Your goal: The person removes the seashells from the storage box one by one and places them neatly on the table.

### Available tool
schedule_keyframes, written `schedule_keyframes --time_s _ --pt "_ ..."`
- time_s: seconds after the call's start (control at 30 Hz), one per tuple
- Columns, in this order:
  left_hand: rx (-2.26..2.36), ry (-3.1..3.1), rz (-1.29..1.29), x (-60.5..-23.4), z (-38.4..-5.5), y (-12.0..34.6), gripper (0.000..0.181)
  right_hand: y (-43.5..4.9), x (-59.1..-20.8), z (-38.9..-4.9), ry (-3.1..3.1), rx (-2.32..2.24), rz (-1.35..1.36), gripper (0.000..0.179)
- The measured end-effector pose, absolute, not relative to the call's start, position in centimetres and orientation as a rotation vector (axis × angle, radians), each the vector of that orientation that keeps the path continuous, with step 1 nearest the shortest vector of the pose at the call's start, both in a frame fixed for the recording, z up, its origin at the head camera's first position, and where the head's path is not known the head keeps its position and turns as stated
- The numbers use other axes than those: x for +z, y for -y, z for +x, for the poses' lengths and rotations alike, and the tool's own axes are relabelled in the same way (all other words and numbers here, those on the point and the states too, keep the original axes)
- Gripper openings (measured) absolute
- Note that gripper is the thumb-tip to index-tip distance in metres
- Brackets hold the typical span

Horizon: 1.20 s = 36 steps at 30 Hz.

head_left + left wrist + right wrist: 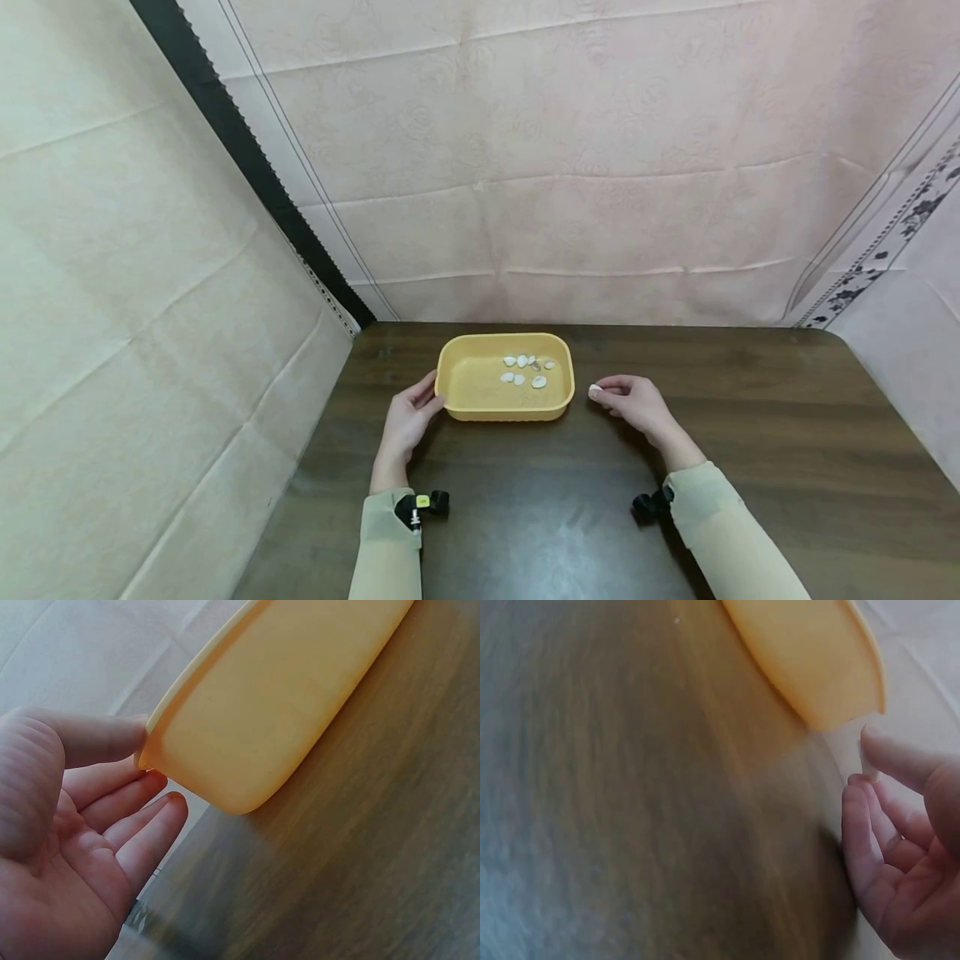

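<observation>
A shallow yellow plastic tray stands at the far side of the table. Several small white pebble-like pieces lie in it, right of its middle. My left hand pinches the tray's left end at the rim; in the left wrist view the thumb is on top and the other fingers are below. Just right of the tray, my right hand pinches one small white pebble-like piece between thumb and fingers. The right wrist view shows that hand apart from the tray's end, the piece mostly behind the thumb.
The brown wooden table reaches out on both sides of the tray and towards me. Pale cloth hangs behind its far edge, and another cloth hangs at the left. Each wrist carries a black camera mount.
</observation>
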<state>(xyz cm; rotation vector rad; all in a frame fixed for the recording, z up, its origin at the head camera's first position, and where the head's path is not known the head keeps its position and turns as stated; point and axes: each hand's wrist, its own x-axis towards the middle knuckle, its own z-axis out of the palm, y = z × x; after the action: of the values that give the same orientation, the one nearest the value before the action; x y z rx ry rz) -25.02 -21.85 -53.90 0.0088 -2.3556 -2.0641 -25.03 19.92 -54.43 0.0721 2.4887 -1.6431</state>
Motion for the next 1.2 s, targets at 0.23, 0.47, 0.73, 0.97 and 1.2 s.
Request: schedule_keyframes --time_s 0.23,0.47,0.73,0.97,1.2 --pt "-2.081 2.333 -0.018 -54.13 -25.05 21.83 0.053 -20.18 -54.88 -25.28 -2.513 -1.578 0.114 0.05" --pt "-2.051 2.361 -0.011 -54.01 -25.16 21.65 0.054 -20.03 -55.07 -25.26 -2.622 -1.471 0.112 0.044" --pt "-2.049 2.366 -0.016 -53.8 -24.98 21.62 0.054 -19.84 -55.33 -25.56 -2.736 -1.346 0.106 0.039" --pt "-2.04 2.364 -0.018 -53.95 -25.09 21.61 0.055 -19.78 -55.2 -25.48 -2.739 -1.36 0.11 0.038" --pt "-2.057 2.358 -0.012 -54.07 -24.95 21.81 0.055 -19.61 -55.29 -25.63 -2.723 -1.383 0.082 0.041"
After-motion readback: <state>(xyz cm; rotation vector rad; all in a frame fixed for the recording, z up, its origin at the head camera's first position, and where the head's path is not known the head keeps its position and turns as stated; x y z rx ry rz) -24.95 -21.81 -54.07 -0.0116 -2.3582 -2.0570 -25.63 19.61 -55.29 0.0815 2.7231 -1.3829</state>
